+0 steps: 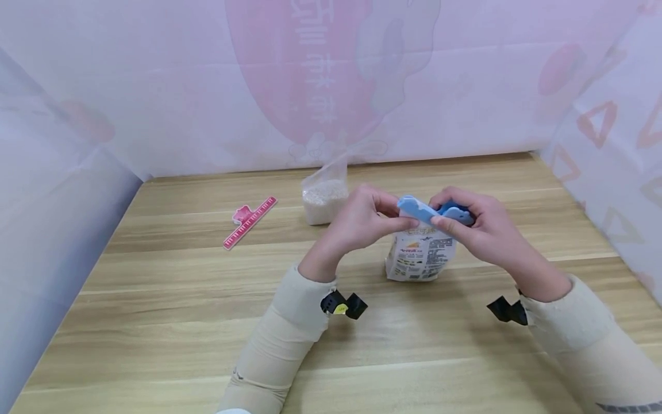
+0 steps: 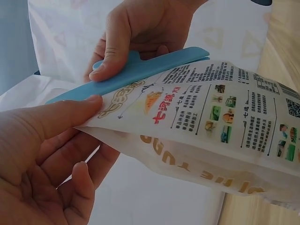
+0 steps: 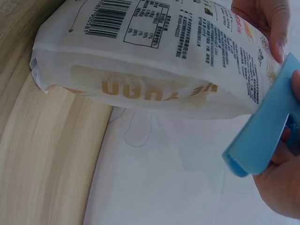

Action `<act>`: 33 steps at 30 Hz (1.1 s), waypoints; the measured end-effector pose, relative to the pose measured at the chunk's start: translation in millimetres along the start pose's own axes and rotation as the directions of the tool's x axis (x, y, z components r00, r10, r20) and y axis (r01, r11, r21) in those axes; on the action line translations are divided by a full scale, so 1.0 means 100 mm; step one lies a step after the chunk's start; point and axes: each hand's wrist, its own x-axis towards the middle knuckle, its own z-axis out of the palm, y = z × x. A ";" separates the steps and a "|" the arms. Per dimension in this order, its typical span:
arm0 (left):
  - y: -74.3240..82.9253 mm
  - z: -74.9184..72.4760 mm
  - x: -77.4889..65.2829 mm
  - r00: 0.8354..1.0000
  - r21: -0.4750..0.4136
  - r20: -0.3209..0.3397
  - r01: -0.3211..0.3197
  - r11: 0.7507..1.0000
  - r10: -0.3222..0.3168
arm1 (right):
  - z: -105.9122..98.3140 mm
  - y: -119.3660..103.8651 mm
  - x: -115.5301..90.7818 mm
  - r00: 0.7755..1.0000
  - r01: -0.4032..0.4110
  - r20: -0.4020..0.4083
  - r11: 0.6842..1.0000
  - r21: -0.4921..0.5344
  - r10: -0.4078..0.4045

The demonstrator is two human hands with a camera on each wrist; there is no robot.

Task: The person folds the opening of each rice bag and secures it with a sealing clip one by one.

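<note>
A white printed food bag stands upright on the table, with dark text, small pictures and a barcode on it. Across its top edge lies a long light-blue bag clip. My left hand pinches the bag's upper corner between thumb and fingers, close to one end of the clip. On the other side, my right hand grips the clip by its handle, thumb pressed on the near face. In the right wrist view, the clip's free end sticks out past the side of the bag.
Behind my left hand stands a clear bag of white grains, its top loose and pointed. A pink bag clip with a striped bar lies on the wooden table to the left. Printed cloth walls enclose the back and sides.
</note>
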 end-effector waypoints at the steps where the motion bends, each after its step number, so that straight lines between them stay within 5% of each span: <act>1: 0.00 0.00 0.00 1.000 -0.001 -0.003 0.000 1.000 0.000 | 0.01 -0.01 0.01 1.000 0.003 0.002 1.000 0.009 -0.003; 21: 0.00 0.01 -0.01 1.000 -0.047 0.010 0.027 0.999 -0.026 | 0.10 -0.18 0.12 0.999 0.010 -0.050 0.999 0.040 -0.008; 33: 0.00 -0.02 -0.04 0.999 -0.014 0.043 -0.019 1.000 0.019 | 0.08 -0.20 0.16 0.996 0.084 0.016 0.996 0.040 -0.085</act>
